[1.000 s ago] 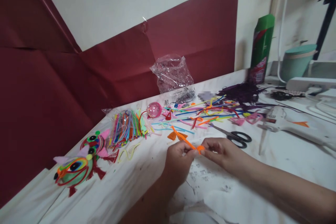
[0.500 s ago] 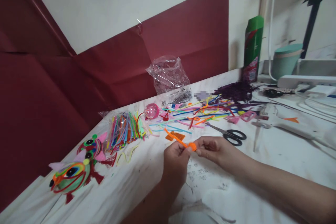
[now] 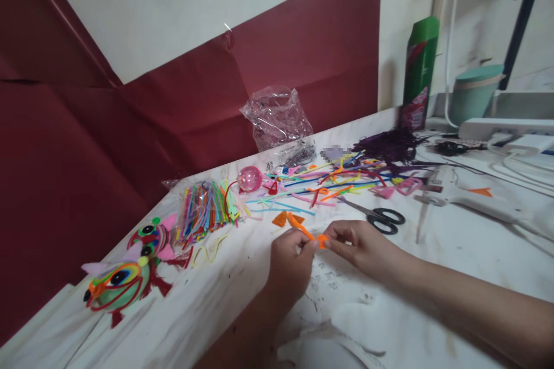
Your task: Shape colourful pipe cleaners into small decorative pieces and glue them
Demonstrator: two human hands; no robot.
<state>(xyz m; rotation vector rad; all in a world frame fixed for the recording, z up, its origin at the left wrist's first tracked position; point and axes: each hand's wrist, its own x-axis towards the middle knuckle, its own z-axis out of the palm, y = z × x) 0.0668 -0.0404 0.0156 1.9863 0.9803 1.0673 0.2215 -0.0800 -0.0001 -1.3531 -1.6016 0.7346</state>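
An orange pipe cleaner (image 3: pixel 300 225) is pinched between my two hands, its near end coiled into a small flat spiral. My left hand (image 3: pixel 291 259) grips it by thumb and forefinger, with the straight tail sticking up and away to the left. My right hand (image 3: pixel 352 243) is closed on the coiled end with its fingertips. Just behind my left hand lie orange triangular pieces (image 3: pixel 282 219) on the table. Black-handled scissors (image 3: pixel 385 219) lie beyond my right hand, blades pointing left.
A bundle of coloured pipe cleaners (image 3: pixel 203 213) and a clear pink ball (image 3: pixel 250 179) lie at the back. Two decorated fish-like figures (image 3: pixel 123 285) sit left. A glue gun (image 3: pixel 459 193), purple strands (image 3: pixel 385 147), a green bottle (image 3: pixel 419 75) and a power strip (image 3: pixel 502 127) stand or lie right.
The pipe cleaner's straight tail has swung to the right and looks shorter, pointing more steeply away. My hands stay close together on the coil; the view has shifted slightly.
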